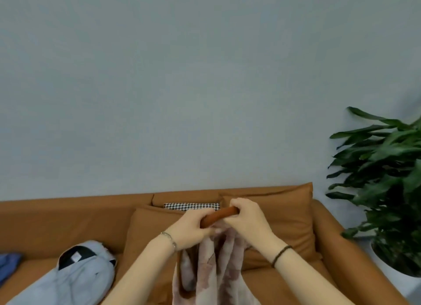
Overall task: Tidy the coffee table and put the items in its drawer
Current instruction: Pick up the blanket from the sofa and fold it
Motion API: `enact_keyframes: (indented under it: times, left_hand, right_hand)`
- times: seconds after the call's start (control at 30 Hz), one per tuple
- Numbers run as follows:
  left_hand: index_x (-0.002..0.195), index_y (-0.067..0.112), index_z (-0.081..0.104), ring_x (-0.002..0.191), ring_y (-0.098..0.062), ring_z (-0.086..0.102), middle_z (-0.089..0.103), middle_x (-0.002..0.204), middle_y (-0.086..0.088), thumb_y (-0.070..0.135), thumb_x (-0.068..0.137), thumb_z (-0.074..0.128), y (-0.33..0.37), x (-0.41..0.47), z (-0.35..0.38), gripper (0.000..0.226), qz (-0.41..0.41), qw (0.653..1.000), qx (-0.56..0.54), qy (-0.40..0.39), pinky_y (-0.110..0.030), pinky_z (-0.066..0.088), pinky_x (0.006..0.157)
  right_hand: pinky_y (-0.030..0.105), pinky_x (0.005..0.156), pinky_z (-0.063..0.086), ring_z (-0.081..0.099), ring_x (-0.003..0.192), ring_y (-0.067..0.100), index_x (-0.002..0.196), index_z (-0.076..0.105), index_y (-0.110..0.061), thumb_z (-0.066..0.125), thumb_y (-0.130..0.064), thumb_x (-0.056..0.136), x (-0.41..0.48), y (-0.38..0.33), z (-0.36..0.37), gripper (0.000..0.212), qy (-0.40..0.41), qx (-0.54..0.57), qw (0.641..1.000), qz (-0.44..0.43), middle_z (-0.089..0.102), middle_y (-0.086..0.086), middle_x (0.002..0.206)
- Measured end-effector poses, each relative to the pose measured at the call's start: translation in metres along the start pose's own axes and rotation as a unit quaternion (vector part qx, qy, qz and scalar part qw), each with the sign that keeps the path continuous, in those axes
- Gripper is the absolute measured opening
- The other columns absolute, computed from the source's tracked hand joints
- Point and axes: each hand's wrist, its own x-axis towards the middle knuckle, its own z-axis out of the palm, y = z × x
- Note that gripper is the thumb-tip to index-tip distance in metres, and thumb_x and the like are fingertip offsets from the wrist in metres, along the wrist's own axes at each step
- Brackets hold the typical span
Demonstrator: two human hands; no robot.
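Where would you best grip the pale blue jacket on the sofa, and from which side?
Probably at the collar, coming from above: it lies open at the far end of the jacket, showing dark lining, a firm edge; the rest lies slumped on the sofa.

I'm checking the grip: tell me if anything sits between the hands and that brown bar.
Nothing visible does. The left hand and right hand both grip the brown bar directly; the pink cloth hangs below it.

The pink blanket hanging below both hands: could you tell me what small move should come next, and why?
Probably lower the blanket onto the sofa to fold: left hand and right hand both grip a brown rod-like piece, and the fabric hangs loose beneath them.
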Motion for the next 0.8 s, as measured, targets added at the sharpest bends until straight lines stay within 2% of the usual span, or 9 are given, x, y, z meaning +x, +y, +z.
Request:
enact_keyframes:
  times: [0.1, 0.2, 0.27, 0.37, 0.43, 0.5, 0.6, 0.7, 0.8]
  left_hand:
    - [0.08, 0.023, 0.066, 0.073, 0.001, 0.055, 0.06, 0.075, 0.015, 0.01, 0.088, 0.065, -0.006, -0.004, -0.009, 0.015, -0.017, 0.999, -0.031, 0.005, -0.021, 0.042, 0.071]
    - [0.076, 0.023, 0.071, 0.076, -0.004, 0.059, 0.065, 0.075, 0.011, 0.004, 0.085, 0.059, 0.002, -0.001, -0.02, 0.024, -0.023, 0.994, -0.094, 0.058, -0.021, 0.045, 0.073]
    - [0.074, 0.024, 0.075, 0.078, -0.004, 0.065, 0.071, 0.077, 0.008, -0.003, 0.087, 0.063, 0.006, 0.002, -0.033, 0.032, -0.031, 0.981, -0.142, 0.128, -0.019, 0.048, 0.073]
    - [0.072, 0.016, 0.076, 0.075, -0.009, 0.066, 0.071, 0.074, -0.003, 0.003, 0.083, 0.074, 0.008, 0.003, -0.052, 0.017, -0.02, 0.971, -0.167, 0.17, -0.02, 0.05, 0.071]
    - [0.065, 0.003, 0.067, 0.066, -0.024, 0.059, 0.058, 0.067, -0.022, 0.017, 0.072, 0.076, 0.009, -0.002, -0.06, 0.018, -0.006, 0.972, -0.188, 0.143, -0.029, 0.047, 0.064]
    - [0.055, 0.0, 0.051, 0.06, -0.025, 0.041, 0.04, 0.061, -0.017, 0.018, 0.06, 0.064, 0.012, -0.009, -0.061, 0.022, 0.007, 0.968, -0.223, 0.117, -0.033, 0.035, 0.061]
    - [0.049, 0.016, 0.053, 0.06, -0.019, 0.051, 0.053, 0.06, -0.002, 0.005, 0.051, 0.044, 0.02, -0.019, -0.054, 0.013, 0.042, 0.945, -0.319, 0.056, -0.025, 0.041, 0.064]
    - [0.057, 0.021, 0.062, 0.068, -0.019, 0.059, 0.063, 0.067, 0.0, 0.008, 0.051, 0.044, 0.026, -0.027, -0.039, 0.023, 0.107, 0.899, -0.42, -0.06, -0.026, 0.047, 0.072]
    - [0.063, 0.032, 0.066, 0.073, -0.011, 0.057, 0.058, 0.066, 0.015, -0.004, 0.048, 0.038, 0.029, -0.024, -0.021, 0.048, 0.118, 0.886, -0.426, -0.141, -0.024, 0.047, 0.073]
  right_hand:
    - [0.021, 0.058, 0.031, 0.042, 0.064, 0.006, 0.054, 0.043, -0.022, 0.074, -0.05, 0.073, -0.016, 0.03, -0.002, 0.046, -0.135, 0.053, 0.989, 0.035, 0.044, -0.009, 0.056]
    - [0.024, 0.059, 0.035, 0.044, 0.059, 0.005, 0.066, 0.048, -0.019, 0.074, -0.024, 0.076, -0.042, 0.061, 0.01, 0.028, -0.257, 0.147, 0.948, 0.115, 0.046, -0.008, 0.063]
    - [0.027, 0.064, 0.045, 0.053, 0.065, 0.004, 0.074, 0.061, -0.015, 0.071, -0.018, 0.072, -0.062, 0.086, 0.025, 0.011, -0.276, 0.14, 0.94, 0.144, 0.059, -0.006, 0.07]
    - [0.032, 0.088, 0.056, 0.069, 0.094, 0.005, 0.103, 0.074, -0.017, 0.082, -0.033, 0.068, -0.082, 0.121, 0.043, 0.039, -0.281, 0.111, 0.938, 0.168, 0.077, 0.001, 0.1]
    - [0.033, 0.09, 0.056, 0.069, 0.092, 0.002, 0.095, 0.077, -0.019, 0.086, -0.044, 0.066, -0.085, 0.139, 0.046, 0.039, -0.263, 0.108, 0.942, 0.18, 0.078, -0.003, 0.096]
    - [0.021, 0.068, 0.05, 0.059, 0.068, -0.003, 0.073, 0.074, -0.022, 0.088, -0.045, 0.066, -0.08, 0.145, 0.04, 0.028, -0.238, 0.101, 0.941, 0.221, 0.071, -0.011, 0.069]
    - [0.028, 0.059, 0.039, 0.052, 0.059, 0.004, 0.072, 0.067, -0.021, 0.08, -0.048, 0.078, -0.068, 0.135, 0.03, 0.03, -0.143, 0.088, 0.961, 0.222, 0.061, -0.01, 0.059]
    - [0.03, 0.073, 0.051, 0.066, 0.076, 0.007, 0.092, 0.068, -0.031, 0.068, -0.067, 0.08, -0.058, 0.101, 0.022, 0.038, -0.077, 0.132, 0.98, 0.127, 0.072, -0.009, 0.081]
    - [0.023, 0.083, 0.051, 0.064, 0.096, 0.001, 0.132, 0.05, -0.052, 0.07, -0.061, 0.079, -0.046, 0.065, 0.029, 0.057, -0.166, 0.119, 0.976, 0.069, 0.07, -0.013, 0.109]
